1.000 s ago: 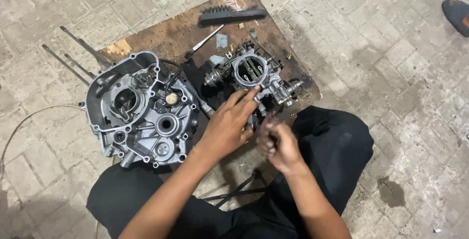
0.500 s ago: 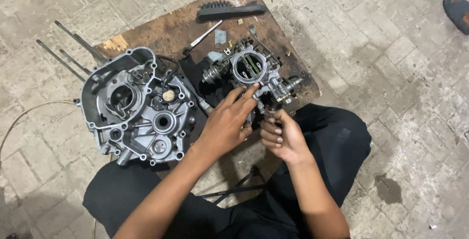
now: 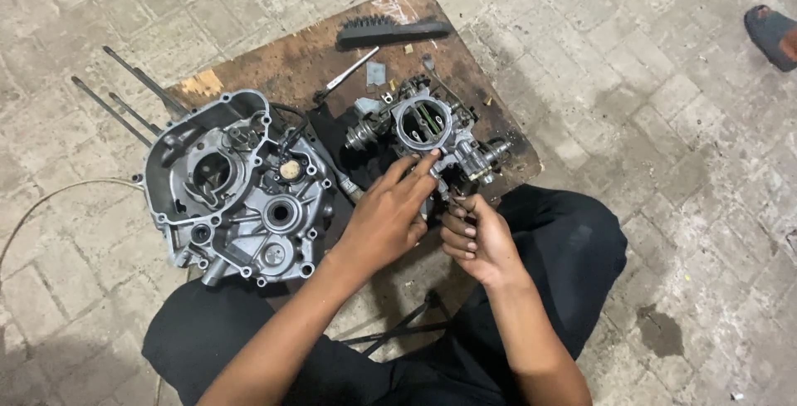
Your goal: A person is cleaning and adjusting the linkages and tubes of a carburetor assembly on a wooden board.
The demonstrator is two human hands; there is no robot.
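Note:
A grey metal carburetor [image 3: 422,124] with a round open throat lies on a dark wooden board [image 3: 282,70]. My left hand [image 3: 388,217] lies over its near left side, and the index fingertip touches the body just below the throat. My right hand [image 3: 475,238] is beside it. Its fingers are curled and pinched on a small dark part at the carburetor's near lower edge. What that part is stays hidden by the fingers. The two hands almost touch.
A large grey engine crankcase half [image 3: 237,194] lies left of the hands, with long thin studs [image 3: 124,99] behind it. A black brush [image 3: 390,32] and a slim tool [image 3: 349,70] rest at the board's far edge. A sandal [image 3: 772,36] shows at the top right, on the brick floor.
My right hand has risen a little toward the carburetor's lower edge. My left hand has stayed on the carburetor, with its fingers reaching slightly farther up.

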